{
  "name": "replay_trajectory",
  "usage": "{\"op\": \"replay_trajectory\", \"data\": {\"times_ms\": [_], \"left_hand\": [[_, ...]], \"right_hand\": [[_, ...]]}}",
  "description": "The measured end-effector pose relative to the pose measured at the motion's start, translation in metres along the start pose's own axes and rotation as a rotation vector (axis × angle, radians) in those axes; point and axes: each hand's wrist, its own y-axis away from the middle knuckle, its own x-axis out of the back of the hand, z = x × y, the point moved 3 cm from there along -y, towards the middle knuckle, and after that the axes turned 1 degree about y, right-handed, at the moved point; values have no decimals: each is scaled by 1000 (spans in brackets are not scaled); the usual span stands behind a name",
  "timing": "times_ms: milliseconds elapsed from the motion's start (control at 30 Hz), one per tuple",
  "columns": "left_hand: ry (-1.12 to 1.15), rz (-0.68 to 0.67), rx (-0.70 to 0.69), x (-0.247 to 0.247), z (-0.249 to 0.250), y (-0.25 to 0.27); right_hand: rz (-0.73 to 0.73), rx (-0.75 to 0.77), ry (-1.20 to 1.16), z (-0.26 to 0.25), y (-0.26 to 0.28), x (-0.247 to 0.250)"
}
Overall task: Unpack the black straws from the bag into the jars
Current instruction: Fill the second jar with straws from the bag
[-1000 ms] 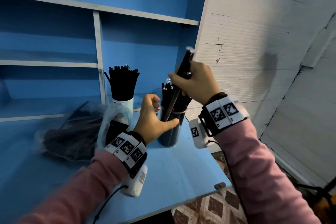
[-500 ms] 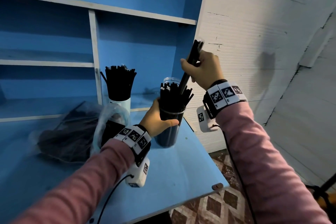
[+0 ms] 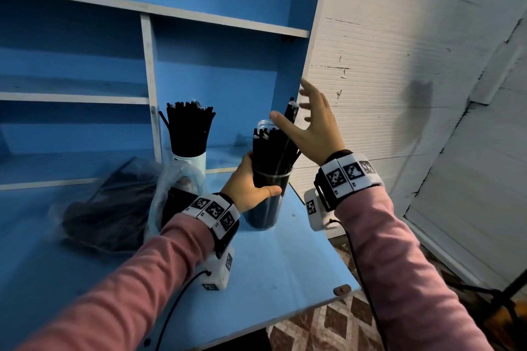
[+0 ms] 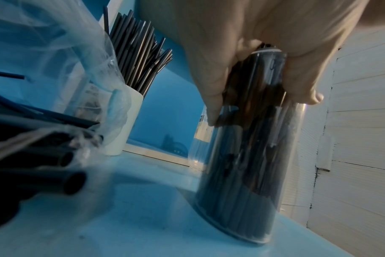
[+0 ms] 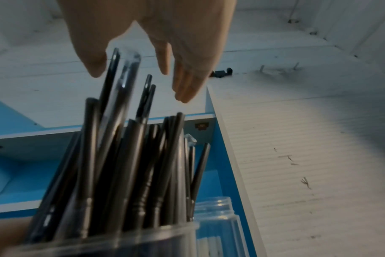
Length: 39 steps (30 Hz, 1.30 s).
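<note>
The left hand (image 3: 247, 184) wraps its grip around the upper part of a clear jar (image 3: 263, 209) that stands upright on the blue desk (image 3: 285, 265), thumb on the near side and fingers (image 4: 211, 97) curled round the far side, as the left wrist view shows. The jar is packed with black straws (image 3: 271, 151), their tops fanning out above the rim. The right hand (image 3: 313, 128) hovers just above and to the right of those straw tops with its fingers spread and straight, holding nothing; a few taller straws (image 5: 121, 83) stick up between the thumb and the other fingers without being pinched. Behind the held jar stands a second clear jar (image 5: 222, 231), only its rim and side visible. Further left, at the shelf's upright divider, a white jar (image 3: 189, 161) holds another full bundle of black straws (image 3: 188, 128). On the left of the desk lies the transparent plastic bag (image 3: 114, 202), slumped on its side, with more black straws (image 4: 62, 167) inside, their open ends pointing toward the jars. A small brown tab (image 3: 341, 290) sits at the desk's near right corner.
</note>
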Motion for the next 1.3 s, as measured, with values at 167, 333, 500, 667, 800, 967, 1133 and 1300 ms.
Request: {"op": "replay_trajectory", "data": {"times_ms": [167,333,500,667,800,967,1133,1300], "left_hand": [[4,8,5,0,-1,-1],[21,2,17,-2,-4,-4],[34,-3,-4,-2,-3,-4],[55,3,20,-2,-1,-1],[25,-18,41,-1,4,-1],[-77,-49,26,18,3,2],[-53,101,-33,66,13,13],[-30,197,-39,122,9,25]], "right_hand": [[-38,288,147,-14,5,-15],[-179,264,319,2,26,-42],[-279,230,514,0,30,-43],[-213,163,371,3,25,-34],[-211,196,447,12,31,-42],[-210,158,467,10,28,-42],[1,298,247,-21,35,-38],[-11,494,213,-54,50,-64]]}}
